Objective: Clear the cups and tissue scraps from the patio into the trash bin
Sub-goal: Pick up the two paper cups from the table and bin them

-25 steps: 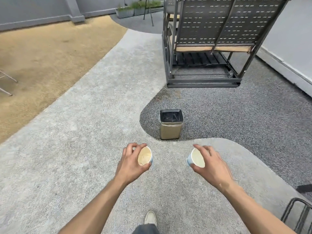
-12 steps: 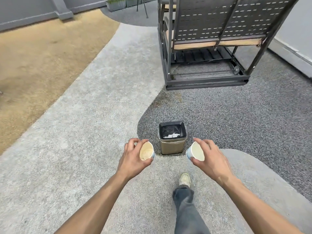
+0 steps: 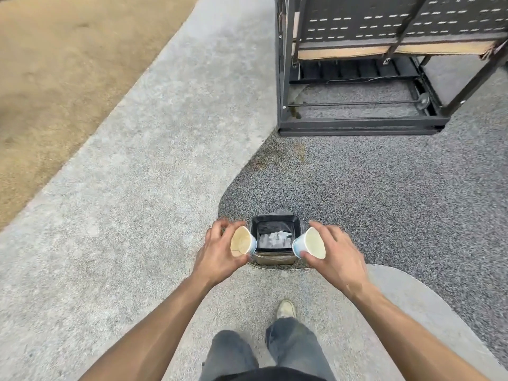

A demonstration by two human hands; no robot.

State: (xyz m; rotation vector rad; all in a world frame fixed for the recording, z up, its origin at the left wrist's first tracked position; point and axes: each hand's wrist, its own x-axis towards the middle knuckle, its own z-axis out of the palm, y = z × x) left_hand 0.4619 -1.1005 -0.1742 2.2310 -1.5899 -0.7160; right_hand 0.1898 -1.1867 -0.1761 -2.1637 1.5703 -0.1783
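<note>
Soft, even daylight, faint shadows; motion blur and wide-angle edge bending.

Left hand (image 3: 218, 255) and right hand (image 3: 334, 254) outstretched, fingers curled.

The left cup (image 3: 243, 241) was tan inside with a pale blue and white outside; the right cup (image 3: 309, 246) was cream inside, blue and white outside. The bin (image 3: 275, 259) was beige, lined black, with white scraps (image 3: 275, 239) in it. The paving (image 3: 154, 166) was speckled light grey, the gravel (image 3: 384, 188) dark speckled grey, the ground (image 3: 68, 64) sandy brown. The bench (image 3: 357, 23) was dark grey with pale dashes. The jeans (image 3: 291, 347) were faded blue.
</note>
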